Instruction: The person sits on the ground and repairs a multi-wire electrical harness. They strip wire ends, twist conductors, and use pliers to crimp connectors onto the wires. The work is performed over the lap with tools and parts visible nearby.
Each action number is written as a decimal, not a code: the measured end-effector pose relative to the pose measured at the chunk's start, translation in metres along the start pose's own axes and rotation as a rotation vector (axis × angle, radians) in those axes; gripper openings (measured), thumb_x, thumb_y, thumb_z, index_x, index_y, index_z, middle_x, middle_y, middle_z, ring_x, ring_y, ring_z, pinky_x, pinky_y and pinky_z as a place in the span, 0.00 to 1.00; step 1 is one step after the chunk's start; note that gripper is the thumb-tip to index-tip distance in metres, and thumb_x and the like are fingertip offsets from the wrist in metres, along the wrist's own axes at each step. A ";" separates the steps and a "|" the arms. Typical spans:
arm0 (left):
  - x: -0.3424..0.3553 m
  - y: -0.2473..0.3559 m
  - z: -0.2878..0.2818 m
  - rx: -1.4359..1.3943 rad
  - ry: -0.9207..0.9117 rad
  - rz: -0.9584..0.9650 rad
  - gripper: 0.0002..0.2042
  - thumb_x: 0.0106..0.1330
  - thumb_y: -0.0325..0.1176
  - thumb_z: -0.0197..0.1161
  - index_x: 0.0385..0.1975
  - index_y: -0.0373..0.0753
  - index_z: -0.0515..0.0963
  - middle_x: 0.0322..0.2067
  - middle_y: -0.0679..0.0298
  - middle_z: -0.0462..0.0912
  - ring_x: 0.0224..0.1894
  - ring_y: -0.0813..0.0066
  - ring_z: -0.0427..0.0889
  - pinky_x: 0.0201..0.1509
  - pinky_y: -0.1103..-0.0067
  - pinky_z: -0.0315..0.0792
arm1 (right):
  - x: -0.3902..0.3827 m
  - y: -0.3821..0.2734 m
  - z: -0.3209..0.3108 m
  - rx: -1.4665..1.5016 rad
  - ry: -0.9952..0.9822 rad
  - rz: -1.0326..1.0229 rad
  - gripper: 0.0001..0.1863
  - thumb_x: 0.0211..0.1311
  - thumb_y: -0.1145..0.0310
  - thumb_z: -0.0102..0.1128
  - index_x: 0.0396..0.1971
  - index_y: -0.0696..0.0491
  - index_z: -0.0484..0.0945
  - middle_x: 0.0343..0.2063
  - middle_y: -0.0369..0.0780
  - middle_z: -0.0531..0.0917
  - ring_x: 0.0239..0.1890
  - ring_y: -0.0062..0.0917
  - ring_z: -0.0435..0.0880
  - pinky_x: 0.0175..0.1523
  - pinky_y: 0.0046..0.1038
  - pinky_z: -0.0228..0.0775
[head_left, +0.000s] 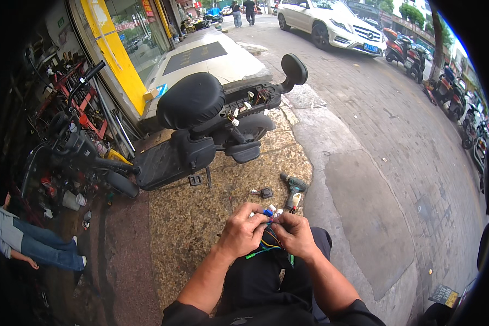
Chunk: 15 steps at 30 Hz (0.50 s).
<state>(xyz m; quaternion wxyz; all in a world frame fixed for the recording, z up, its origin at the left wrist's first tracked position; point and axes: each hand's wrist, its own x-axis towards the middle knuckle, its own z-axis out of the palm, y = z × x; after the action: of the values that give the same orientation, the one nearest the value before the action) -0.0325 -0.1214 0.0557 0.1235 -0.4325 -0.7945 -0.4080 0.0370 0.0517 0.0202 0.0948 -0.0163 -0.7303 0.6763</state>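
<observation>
Both my hands meet above my lap, fingers pinched around small wire connectors. My left hand [242, 230] grips near a blue connector [268, 212]. My right hand [293, 234] pinches the white connectors [279, 212] right beside it; which fingers hold which plug is partly hidden. Below hangs a wiring harness [268, 243] of yellow, blue, green and dark wires, with a green-ended lead [250, 255] to the left. On the ground just beyond my hands lie a cordless drill [294, 185] and a small black part [265, 193] with a short lead.
Ahead stands a black electric scooter [193, 146], its rear section bare with loose wires [236, 117]. A cluttered workshop with a red frame [89, 117] and a person in jeans [43, 242] are at left. At right, a white car [334, 24] and parked scooters [410, 54] line the street.
</observation>
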 end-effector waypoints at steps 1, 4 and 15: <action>0.000 0.000 0.000 -0.002 -0.008 0.001 0.07 0.51 0.18 0.68 0.30 0.34 0.81 0.40 0.54 0.79 0.39 0.55 0.82 0.41 0.68 0.78 | 0.000 -0.001 0.001 -0.019 -0.001 0.052 0.03 0.61 0.76 0.66 0.29 0.58 0.81 0.19 0.33 0.78 0.24 0.13 0.71 0.29 0.23 0.67; -0.002 0.002 0.000 -0.004 -0.009 -0.017 0.07 0.51 0.17 0.68 0.29 0.34 0.81 0.38 0.55 0.79 0.36 0.56 0.82 0.39 0.69 0.78 | -0.001 -0.004 0.000 -0.088 -0.003 0.050 0.05 0.61 0.76 0.65 0.27 0.58 0.80 0.18 0.31 0.77 0.22 0.12 0.69 0.27 0.23 0.64; -0.018 -0.003 0.001 0.009 0.055 -0.118 0.06 0.55 0.20 0.68 0.30 0.35 0.80 0.37 0.55 0.78 0.37 0.53 0.83 0.41 0.65 0.78 | -0.011 -0.002 -0.012 0.139 -0.039 0.265 0.09 0.62 0.74 0.62 0.23 0.58 0.77 0.17 0.30 0.76 0.21 0.11 0.70 0.25 0.22 0.61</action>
<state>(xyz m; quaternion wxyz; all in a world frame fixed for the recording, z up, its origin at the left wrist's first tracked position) -0.0242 -0.1327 0.0435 0.1230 -0.3729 -0.8168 -0.4228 0.0496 0.0613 0.0216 -0.0088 -0.0929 -0.6750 0.7319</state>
